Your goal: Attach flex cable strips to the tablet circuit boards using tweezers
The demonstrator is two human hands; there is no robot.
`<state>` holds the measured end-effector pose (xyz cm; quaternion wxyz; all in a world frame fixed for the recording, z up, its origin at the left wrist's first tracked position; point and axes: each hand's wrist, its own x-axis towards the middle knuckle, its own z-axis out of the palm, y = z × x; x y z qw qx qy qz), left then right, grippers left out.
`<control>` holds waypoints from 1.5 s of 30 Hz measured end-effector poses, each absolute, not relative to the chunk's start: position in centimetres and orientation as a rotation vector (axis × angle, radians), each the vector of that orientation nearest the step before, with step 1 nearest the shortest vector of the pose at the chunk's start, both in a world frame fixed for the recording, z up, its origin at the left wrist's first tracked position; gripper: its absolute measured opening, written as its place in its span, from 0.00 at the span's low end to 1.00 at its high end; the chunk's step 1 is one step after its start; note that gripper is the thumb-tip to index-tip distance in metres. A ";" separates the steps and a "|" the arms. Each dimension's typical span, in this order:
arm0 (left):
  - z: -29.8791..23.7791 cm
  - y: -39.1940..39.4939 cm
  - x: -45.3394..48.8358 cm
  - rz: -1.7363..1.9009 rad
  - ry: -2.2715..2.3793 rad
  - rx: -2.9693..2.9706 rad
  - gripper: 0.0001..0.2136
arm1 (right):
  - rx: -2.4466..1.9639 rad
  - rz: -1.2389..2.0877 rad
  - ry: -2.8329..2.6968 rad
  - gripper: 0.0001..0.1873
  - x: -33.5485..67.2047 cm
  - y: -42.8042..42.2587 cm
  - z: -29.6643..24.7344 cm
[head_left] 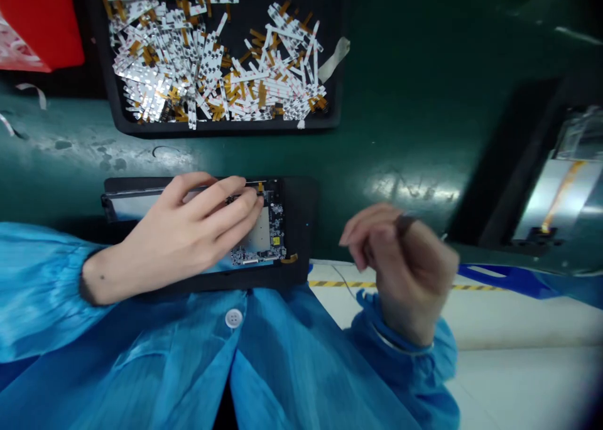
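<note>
My left hand [202, 223] lies over an opened tablet-like device, its fingers stretched out and resting on the circuit board [276, 216]. The board carries small chips, a yellow square and a grey metal shield. Part of the board and of the silvery panel [127, 206] beside it is hidden under the hand. Beneath the device is a black pad or tray [301, 229]. A small orange flex strip [289, 259] sticks out at the board's lower right corner. My right hand [400, 260] is to the right, apart from the device and blurred by motion. Its fingers are loosely curled, and no object shows in them.
Beyond the device, a black tray [226, 129] holds a heap of white and orange flex cables [174, 59]. A red container [47, 22] stands at the upper left. Another device with a silvery panel [560, 191] lies at the right on the green tabletop [400, 116].
</note>
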<state>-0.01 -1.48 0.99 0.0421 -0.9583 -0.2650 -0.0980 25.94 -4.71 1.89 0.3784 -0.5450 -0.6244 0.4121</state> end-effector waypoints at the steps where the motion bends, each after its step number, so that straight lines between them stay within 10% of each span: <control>1: 0.8 -1.7 0.5 -0.357 -0.840 -2.985 0.10 | -1.499 1.051 -1.673 0.11 26.2 -6.1 2.0; 21: -0.8 -1.3 0.9 -0.617 -1.078 -3.392 0.07 | -1.929 0.759 -1.223 0.03 20.4 -13.5 -0.6; 30: -1.0 -1.2 0.1 -0.676 -1.102 -3.355 0.04 | -1.828 1.303 -0.686 0.12 19.7 -14.0 -0.2; 45: -1.3 -1.5 0.2 -0.666 -1.063 -3.265 0.04 | -1.486 0.488 -1.979 0.13 22.0 -12.9 -2.5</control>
